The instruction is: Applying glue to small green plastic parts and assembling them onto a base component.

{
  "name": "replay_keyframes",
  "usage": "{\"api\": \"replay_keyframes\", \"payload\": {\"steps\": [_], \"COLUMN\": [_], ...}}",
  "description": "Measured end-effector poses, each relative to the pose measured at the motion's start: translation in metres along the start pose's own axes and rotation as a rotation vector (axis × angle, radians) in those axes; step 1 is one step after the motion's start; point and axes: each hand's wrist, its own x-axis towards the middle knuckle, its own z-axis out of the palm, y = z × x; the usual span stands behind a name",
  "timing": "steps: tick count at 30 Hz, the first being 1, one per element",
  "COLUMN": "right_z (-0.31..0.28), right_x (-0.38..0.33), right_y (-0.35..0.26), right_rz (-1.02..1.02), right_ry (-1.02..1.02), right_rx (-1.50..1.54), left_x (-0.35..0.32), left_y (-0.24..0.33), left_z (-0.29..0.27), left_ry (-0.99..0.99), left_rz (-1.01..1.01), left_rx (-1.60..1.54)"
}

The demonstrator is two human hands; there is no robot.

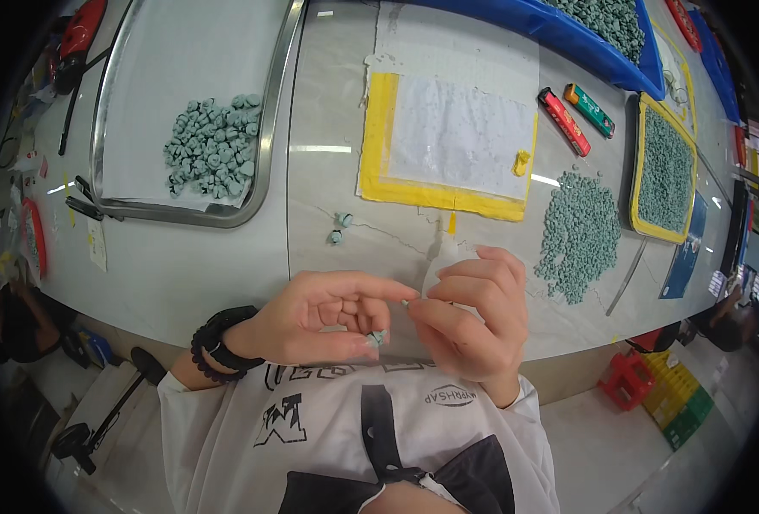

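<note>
My left hand (324,317) is closed, with a small grey-green piece (377,337) held at the thumb tip. Its index finger stretches across to meet the right fingertips. Thumb and forefinger of my right hand (473,315) pinch a tiny pale green bit (406,303); the curled fingers partly hide it. Just behind the right hand is a whitish squeeze bottle (441,257) with a yellow tip (453,224), its lower part hidden. Two small grey-green lumps with dark marks (343,219) lie on the table beyond my left hand.
A metal tray (270,111) at far left bears a heap of grey-green lumps (215,146). Beyond my hands lies a yellow-edged white board (379,184). Tiny green bits (578,236) are spread at right, near a yellow-rimmed tray (639,227), red cutter (565,122) and blue bin (516,21).
</note>
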Motion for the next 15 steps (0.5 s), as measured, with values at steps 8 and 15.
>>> {"api": "replay_keyframes", "payload": {"steps": [8, 15], "right_z": [-0.0010, 0.0012], "right_x": [0.0003, 0.0010], "right_y": [0.0004, -0.0018], "right_rz": [0.001, 0.014], "right_ry": [-0.021, -0.004], "right_rx": [-0.016, 0.035], "left_x": [0.0005, 0.0000], "left_y": [-0.0001, 0.0003], "left_z": [0.0005, 0.0007], "left_ry": [0.028, 0.029], "left_rz": [0.017, 0.006], "left_rx": [-0.007, -0.025]}}
